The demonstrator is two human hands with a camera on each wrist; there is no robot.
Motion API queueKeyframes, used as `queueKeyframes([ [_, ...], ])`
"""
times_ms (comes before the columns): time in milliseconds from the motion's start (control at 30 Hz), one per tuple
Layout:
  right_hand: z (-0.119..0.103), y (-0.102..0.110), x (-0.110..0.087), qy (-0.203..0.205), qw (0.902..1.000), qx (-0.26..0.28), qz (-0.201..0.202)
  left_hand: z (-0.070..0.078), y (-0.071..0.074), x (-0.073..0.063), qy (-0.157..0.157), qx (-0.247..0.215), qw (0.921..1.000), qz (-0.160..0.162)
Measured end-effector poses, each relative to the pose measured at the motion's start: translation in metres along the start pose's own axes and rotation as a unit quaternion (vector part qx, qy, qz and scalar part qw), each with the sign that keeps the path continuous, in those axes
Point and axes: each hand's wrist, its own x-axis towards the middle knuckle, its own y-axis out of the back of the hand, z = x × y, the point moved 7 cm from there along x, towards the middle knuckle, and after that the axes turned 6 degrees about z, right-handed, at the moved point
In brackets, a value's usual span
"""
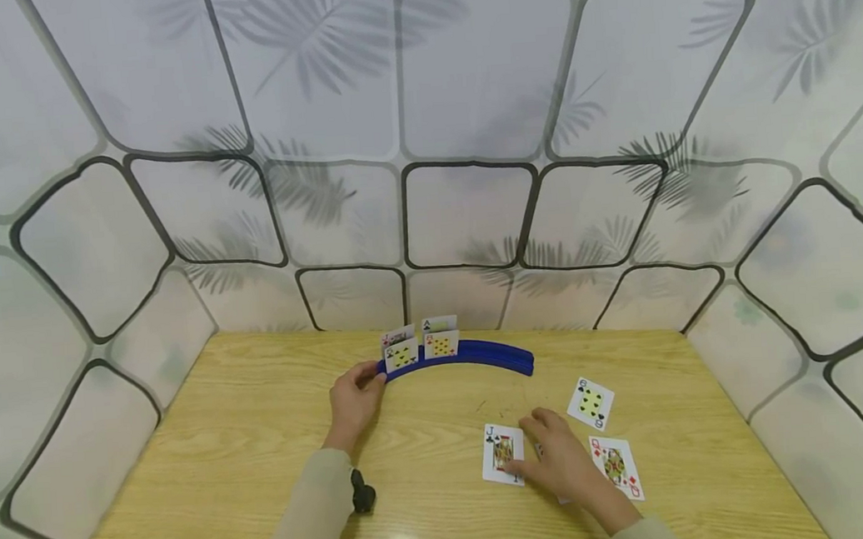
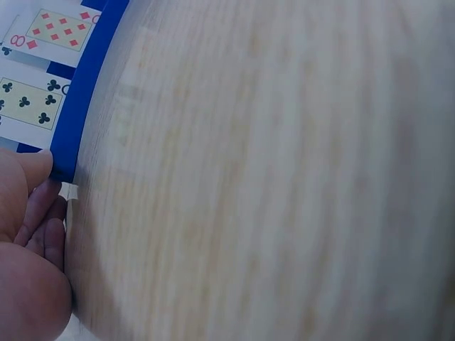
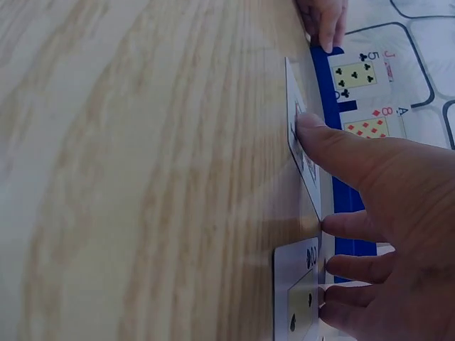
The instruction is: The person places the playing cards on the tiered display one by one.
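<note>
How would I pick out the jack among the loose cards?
Find the curved blue card rack on the wooden table, then come nearer the head camera, to the right hand. The jack lies face up at its thumb. It is the leftmost loose card, marked with a black J.

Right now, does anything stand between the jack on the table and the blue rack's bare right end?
Nothing visible: only bare table lies between the jack and the right end of the blue rack. The right grip touches the jack; other loose cards lie to its right.
</note>
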Motion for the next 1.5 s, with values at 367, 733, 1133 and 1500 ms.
queueKeyframes([
  [367,0.002,-0.001,0.0,-0.012,0.9999,-0.003,0.004,-0.001,0.0,0.0,-0.004,0.002,1.0,0.003],
  [733,0.002,-0.001,0.003,-0.036,0.9991,0.017,0.015,0.0,0.0,0.001,0.003,0.002,1.0,-0.001],
  [1133,-0.007,-0.005,0.004,-0.047,0.9953,0.073,0.041,0.0,-0.001,0.001,0.004,0.004,1.0,-0.002],
  [1500,-0.017,-0.003,0.005,-0.023,0.9896,0.113,0.086,0.0,0.0,0.001,0.002,0.002,1.0,-0.004],
])
